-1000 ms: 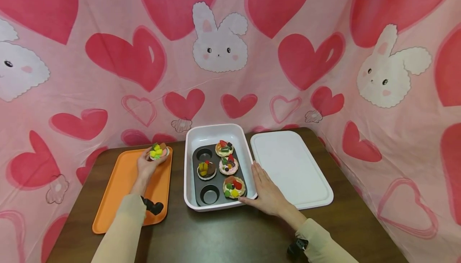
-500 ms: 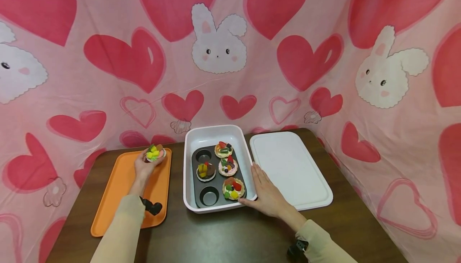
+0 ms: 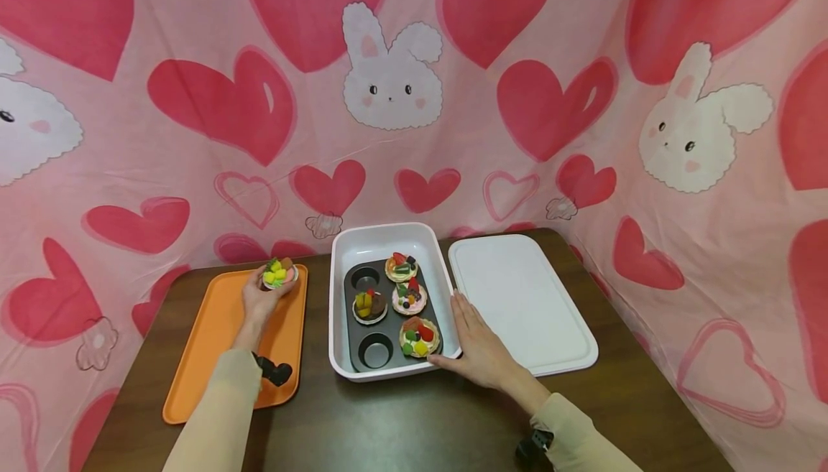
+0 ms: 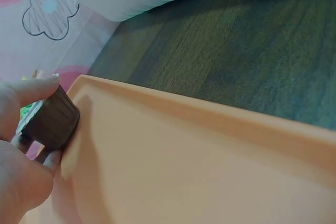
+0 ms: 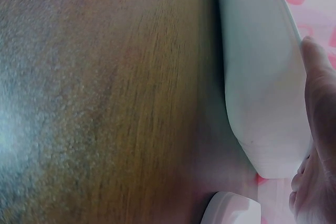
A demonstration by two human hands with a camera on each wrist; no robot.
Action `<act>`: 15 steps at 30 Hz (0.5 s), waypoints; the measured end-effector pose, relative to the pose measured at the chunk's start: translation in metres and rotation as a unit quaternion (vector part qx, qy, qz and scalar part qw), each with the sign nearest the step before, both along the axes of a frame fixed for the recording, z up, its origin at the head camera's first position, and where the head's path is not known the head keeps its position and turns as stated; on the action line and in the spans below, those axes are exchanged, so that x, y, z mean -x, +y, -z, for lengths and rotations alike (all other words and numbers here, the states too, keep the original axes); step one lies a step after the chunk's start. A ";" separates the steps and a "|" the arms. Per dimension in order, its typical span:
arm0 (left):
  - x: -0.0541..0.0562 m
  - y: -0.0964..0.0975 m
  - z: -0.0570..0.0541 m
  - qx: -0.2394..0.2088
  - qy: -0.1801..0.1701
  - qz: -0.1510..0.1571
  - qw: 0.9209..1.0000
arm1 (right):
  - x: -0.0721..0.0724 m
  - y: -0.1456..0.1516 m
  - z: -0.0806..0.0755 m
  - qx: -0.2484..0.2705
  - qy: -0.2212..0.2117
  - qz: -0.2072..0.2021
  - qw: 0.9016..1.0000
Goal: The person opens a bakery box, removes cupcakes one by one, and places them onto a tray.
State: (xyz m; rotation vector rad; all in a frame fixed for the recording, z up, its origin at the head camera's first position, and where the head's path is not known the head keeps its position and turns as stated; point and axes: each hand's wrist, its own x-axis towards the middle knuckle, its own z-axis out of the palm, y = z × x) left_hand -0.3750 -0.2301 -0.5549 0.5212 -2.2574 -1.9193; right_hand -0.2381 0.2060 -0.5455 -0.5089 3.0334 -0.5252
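On the brown table (image 3: 388, 429), an orange tray (image 3: 200, 357), a white box (image 3: 369, 248) and one pinched tart (image 3: 279, 274).
The tray lies left of the box, a white panel (image 3: 517, 299) just right of it; within the box sits a dark tin (image 3: 393, 325) bearing four other tarts (image 3: 410, 298), its far-left and near-left cups bare. The right hand (image 3: 481, 350) lies straight-fingered along the box's right wall, thumb at the near rim; a hard push there could slide the box and jolt the tin. The left hand (image 3: 259, 299) grips the tart by its brown case (image 4: 55, 121), over the tray's far end; whether it touches the tray is unclear. Slack fingertips could drop it, too tight a squeeze could crush the case, and a tilt could spill the topping, if loose.
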 end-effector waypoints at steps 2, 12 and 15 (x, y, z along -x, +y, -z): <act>0.000 0.000 0.000 0.001 0.001 0.002 1.000 | 0.000 0.000 0.000 0.000 0.000 0.000 1.000; 0.001 0.000 0.002 0.006 0.011 0.008 1.000 | 0.001 0.001 0.001 0.000 0.007 0.001 1.000; 0.000 -0.001 0.003 0.013 0.014 0.011 1.000 | 0.001 0.001 0.002 0.000 0.007 0.000 1.000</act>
